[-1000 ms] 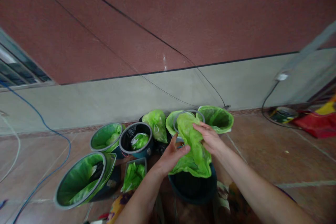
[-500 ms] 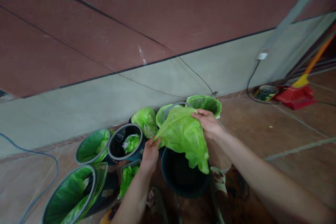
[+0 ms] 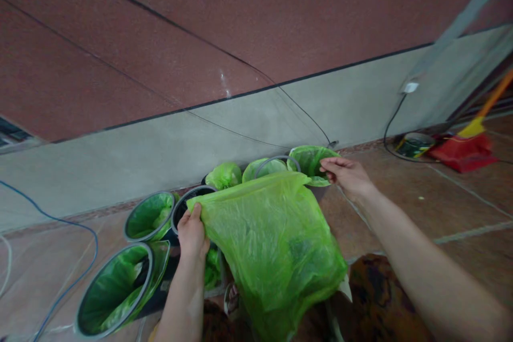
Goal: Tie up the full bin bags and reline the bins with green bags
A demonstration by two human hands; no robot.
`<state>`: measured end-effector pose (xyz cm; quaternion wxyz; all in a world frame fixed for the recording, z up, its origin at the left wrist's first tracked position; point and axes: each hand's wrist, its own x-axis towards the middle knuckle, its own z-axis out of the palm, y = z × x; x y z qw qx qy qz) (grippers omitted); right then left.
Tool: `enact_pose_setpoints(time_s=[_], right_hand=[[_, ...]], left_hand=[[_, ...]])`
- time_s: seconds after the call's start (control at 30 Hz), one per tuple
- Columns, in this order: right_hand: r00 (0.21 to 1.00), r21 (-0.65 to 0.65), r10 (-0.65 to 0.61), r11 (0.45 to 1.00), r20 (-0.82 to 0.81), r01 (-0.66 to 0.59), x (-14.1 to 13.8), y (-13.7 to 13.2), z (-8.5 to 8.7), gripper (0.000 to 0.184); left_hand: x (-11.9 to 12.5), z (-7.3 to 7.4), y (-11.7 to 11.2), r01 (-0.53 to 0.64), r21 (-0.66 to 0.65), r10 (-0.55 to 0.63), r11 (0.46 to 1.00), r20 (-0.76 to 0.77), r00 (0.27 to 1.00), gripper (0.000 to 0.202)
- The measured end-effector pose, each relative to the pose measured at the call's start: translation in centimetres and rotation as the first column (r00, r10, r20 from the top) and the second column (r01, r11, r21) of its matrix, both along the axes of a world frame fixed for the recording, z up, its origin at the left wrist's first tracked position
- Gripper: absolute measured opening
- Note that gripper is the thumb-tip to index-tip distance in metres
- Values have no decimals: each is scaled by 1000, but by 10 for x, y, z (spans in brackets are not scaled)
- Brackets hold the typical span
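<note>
A thin light-green plastic bag (image 3: 276, 246) hangs spread out in front of me, its top edge running nearly level. My left hand (image 3: 193, 232) is closed on the bag's upper left corner, thumb on top. Just beyond the upper right corner is my right hand (image 3: 348, 175), its fingertips drawn together and apparently apart from the plastic. Behind those fingers stands a bin lined with green plastic (image 3: 310, 157). The bag hides the dark bucket below it and part of my feet.
Two green-lined bins (image 3: 114, 291) (image 3: 149, 216) stand at left, beside a dark-lined bin (image 3: 180, 211). A filled green bag (image 3: 224, 175) sits by the wall (image 3: 160, 160). A blue hose (image 3: 94, 251) crosses the left floor. At right are a tin (image 3: 414, 145) and a red dustpan (image 3: 465, 150).
The crumpled bag has been spread wide and lowered over the bucket. My left hand moved left with its corner; my right hand moved right and came off the plastic.
</note>
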<state>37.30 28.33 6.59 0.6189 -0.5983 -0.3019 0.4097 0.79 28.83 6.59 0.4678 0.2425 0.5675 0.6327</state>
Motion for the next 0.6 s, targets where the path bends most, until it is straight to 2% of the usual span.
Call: enact_pose_setpoints(time_s=[0.1, 0.2, 0.23, 0.3, 0.37, 0.43, 0.53, 0.6], right_hand=[[993, -155, 108, 981, -47, -114, -20, -5, -10, 25], [930, -280, 311, 891, -197, -357, -59, -19, -23, 30], [866, -258, 396, 841, -305, -475, -73, -24, -27, 32], [678, -166, 516, 719, -523, -675, -97, -33, -32, 35], [527, -76, 551, 642, -647, -763, -110, -36, -32, 33], [499, -55, 546, 636, -673, -770, -110, -34, -29, 25], [547, -75, 527, 672, -651, -737, -94, -23, -19, 19], [600, -97, 478, 725, -641, -681, -77, -16, -11, 16]], left_hand=[[-7, -5, 4, -61, -5, 61, 998, -30, 998, 23], [-10, -9, 6, -54, -18, 53, 998, -36, 998, 25], [-10, -10, 6, -45, -20, 44, 999, -34, 998, 26], [-10, -11, 5, -29, -16, 28, 999, -27, 999, 27], [-11, -12, 6, -36, -1, 36, 999, -26, 999, 27], [-12, -13, 7, -52, 15, 53, 999, -33, 998, 27], [-14, -14, 9, -68, 31, 69, 997, -54, 996, 27], [-16, -14, 10, -78, 34, 81, 996, -73, 994, 26]])
